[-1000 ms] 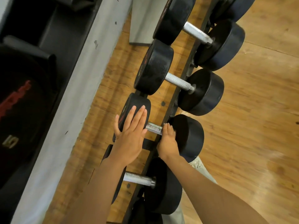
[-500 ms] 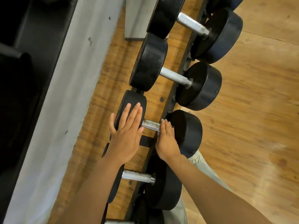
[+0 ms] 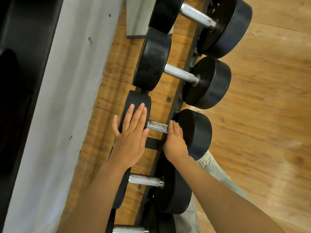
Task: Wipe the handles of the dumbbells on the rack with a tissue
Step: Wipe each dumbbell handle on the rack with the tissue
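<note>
Hands unmoved: left hand [image 3: 130,140] fingers flat on weight [image 3: 134,105], right hand [image 3: 175,142] curled around handle [image 3: 157,126].

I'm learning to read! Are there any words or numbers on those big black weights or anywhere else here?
None can be read.
The dumbbell under the left hand and right hand shows no visible label.
The other dumbbells' ends show only scuffs.
The wall has marks, no writing.

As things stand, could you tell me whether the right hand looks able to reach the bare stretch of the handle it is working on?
Probably yes. The right hand already rests at that handle by the outer weight, and the bare metal beside its fingers lies uncovered; the left hand lies flat on the inner weight.
</note>
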A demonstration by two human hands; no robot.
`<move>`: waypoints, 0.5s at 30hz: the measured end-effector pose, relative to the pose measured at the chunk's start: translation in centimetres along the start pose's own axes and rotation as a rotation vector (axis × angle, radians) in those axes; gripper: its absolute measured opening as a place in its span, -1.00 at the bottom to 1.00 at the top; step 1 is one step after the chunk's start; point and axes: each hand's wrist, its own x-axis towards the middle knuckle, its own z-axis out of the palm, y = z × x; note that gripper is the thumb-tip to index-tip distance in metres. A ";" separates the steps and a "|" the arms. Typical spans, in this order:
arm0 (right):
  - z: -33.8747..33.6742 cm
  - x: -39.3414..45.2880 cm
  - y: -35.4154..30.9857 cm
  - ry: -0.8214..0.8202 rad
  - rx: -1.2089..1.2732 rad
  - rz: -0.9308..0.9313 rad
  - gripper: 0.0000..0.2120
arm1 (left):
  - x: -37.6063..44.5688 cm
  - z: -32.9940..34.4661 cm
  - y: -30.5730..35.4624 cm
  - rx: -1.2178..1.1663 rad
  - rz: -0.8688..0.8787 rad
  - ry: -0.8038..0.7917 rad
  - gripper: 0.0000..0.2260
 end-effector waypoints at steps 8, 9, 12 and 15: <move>-1.1 0.3 0.9 0.096 0.179 -0.217 -0.46 | -1.8 0.7 0.8 0.065 -0.036 0.085 -0.50; -1.5 0.3 0.5 0.101 0.226 -0.267 -0.52 | -2.6 0.9 1.1 0.081 -0.055 0.095 -0.49; -2.6 0.1 -1.5 0.244 0.344 -0.383 -0.61 | -4.7 1.6 1.9 0.080 -0.112 0.113 -0.48; -3.7 -1.2 -4.0 0.392 0.499 -0.477 -0.64 | -6.1 2.0 2.4 0.036 -0.179 0.123 -0.48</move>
